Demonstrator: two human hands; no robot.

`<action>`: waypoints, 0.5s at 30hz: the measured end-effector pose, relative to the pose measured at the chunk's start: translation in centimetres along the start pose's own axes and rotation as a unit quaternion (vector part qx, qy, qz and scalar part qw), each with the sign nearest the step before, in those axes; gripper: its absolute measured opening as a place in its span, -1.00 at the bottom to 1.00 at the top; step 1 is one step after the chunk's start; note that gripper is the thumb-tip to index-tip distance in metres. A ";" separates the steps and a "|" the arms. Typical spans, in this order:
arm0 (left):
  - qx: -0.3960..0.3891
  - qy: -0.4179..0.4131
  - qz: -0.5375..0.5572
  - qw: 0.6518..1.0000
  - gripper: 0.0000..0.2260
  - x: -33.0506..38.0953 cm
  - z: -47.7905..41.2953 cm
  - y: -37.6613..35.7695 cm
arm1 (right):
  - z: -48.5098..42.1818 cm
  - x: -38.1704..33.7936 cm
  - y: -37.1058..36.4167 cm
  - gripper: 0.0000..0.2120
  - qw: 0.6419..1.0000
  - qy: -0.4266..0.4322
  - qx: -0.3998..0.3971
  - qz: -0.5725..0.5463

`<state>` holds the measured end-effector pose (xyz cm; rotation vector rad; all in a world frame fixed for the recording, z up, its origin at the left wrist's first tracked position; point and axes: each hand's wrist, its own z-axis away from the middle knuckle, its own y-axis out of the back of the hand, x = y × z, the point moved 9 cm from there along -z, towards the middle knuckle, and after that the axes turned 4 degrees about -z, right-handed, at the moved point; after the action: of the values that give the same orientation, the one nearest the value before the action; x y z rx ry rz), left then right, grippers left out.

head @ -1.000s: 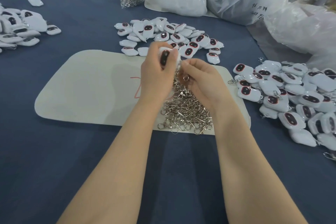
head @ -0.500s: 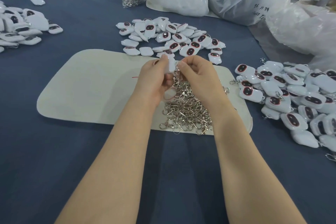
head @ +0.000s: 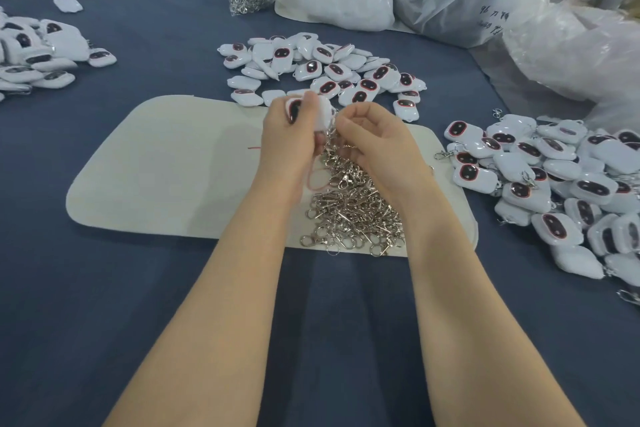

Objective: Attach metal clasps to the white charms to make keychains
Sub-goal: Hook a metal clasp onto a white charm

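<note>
Centre frame, the left hand (head: 287, 142) grips one white charm (head: 320, 113), its dark face now turned into view, edge-on before. The right hand (head: 374, 146) pinches one clasp (head: 333, 130) at its rim, above one clasp heap (head: 356, 215) on one mat (head: 166, 166).

White charm (head: 323, 113) held tilted — clasps (head: 353, 208) heaped below.

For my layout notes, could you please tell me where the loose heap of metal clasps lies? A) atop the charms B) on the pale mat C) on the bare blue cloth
B: the clasps are heaped on the pale mat's right half.
</note>
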<state>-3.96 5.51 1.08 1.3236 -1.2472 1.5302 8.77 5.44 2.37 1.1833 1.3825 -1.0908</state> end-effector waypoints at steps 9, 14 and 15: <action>-0.075 0.252 0.278 0.924 -0.80 -3.2 1.1 -1.7 | 0.3 -1.4 -0.9 -0.84 0.987 0.079 -0.014 0.142; -0.072 0.256 0.249 0.931 -0.85 -3.6 1.1 -1.6 | 0.4 -1.6 -1.0 -0.85 0.976 0.081 -0.004 0.202; -0.060 0.242 0.232 0.940 -0.84 -3.6 0.9 -1.4 | 0.4 -1.5 -0.9 -0.88 0.975 0.075 -0.002 0.209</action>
<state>-1.75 5.20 -2.15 0.5303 -1.3483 1.9172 7.96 4.74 3.87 1.4957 1.1706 -0.7109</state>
